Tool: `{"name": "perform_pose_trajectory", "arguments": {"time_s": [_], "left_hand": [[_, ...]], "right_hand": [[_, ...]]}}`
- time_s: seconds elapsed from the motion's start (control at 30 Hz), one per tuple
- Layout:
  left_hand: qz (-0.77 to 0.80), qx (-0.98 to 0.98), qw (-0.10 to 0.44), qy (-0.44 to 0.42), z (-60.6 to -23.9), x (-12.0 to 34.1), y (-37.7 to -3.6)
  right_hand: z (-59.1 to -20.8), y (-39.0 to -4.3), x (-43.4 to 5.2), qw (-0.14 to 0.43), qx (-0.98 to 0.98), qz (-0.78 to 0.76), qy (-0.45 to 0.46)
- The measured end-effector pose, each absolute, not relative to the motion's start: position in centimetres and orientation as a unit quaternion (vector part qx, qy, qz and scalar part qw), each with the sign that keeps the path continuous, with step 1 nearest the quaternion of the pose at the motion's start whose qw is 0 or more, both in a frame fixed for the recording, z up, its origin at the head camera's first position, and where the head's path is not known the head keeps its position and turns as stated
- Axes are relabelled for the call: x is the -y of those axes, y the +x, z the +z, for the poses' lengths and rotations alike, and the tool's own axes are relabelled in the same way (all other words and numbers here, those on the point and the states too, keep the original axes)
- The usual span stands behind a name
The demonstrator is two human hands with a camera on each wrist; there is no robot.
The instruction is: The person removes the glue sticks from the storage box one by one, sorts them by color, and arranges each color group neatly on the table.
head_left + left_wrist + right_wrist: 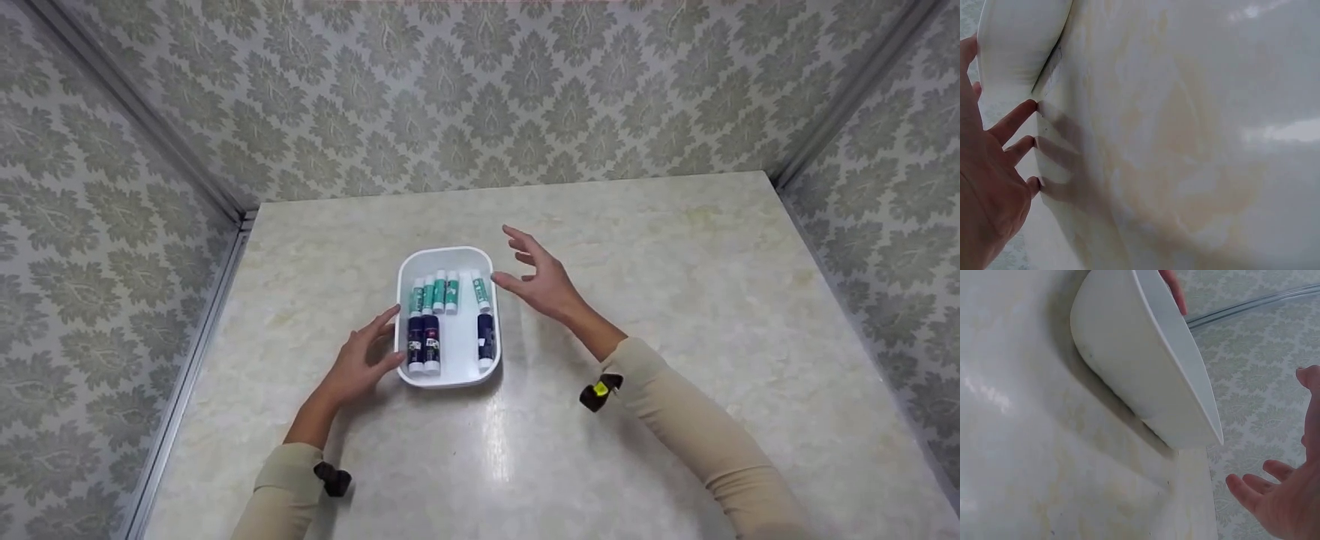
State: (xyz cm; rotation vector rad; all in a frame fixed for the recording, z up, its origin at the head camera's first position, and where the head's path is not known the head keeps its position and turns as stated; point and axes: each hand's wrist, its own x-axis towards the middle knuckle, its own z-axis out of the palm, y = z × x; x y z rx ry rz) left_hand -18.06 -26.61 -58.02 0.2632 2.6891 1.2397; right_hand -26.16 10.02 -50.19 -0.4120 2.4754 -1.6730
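Observation:
A white oval tray (450, 379) sits mid-table, holding several green-capped tubes (439, 292) at its far end and three dark blue tubes (423, 343) at its near end. My left hand (365, 360) rests against the tray's left near side with straight fingers (1013, 121) touching the table beside the tray wall (1016, 45). My right hand (541, 276) hovers open just right of the tray, fingers spread, holding nothing. In the right wrist view the tray's outer wall (1134, 365) shows, with my fingers (1252, 492) apart from it.
The pale marble-patterned table (675, 300) stretches around the tray. Patterned walls (480, 90) close in at the back and both sides, with metal rails (202, 322) along the left edge.

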Motion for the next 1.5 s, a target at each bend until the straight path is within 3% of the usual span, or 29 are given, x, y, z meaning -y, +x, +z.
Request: {"name": "perform_pose_trajectory", "arguments": {"time_s": [0.87, 1.5], "left_hand": [[0.420, -0.898, 0.081, 0.098, -58.2, 26.6, -18.3], [0.416, -0.900, 0.082, 0.099, -58.0, 26.7, -18.1]], "right_hand": [[-50.2, -27.4, -2.5, 0.161, -0.807, -0.561, -0.092], [-52.3, -27.1, 1.1, 0.139, -0.811, -0.563, -0.075]]}}
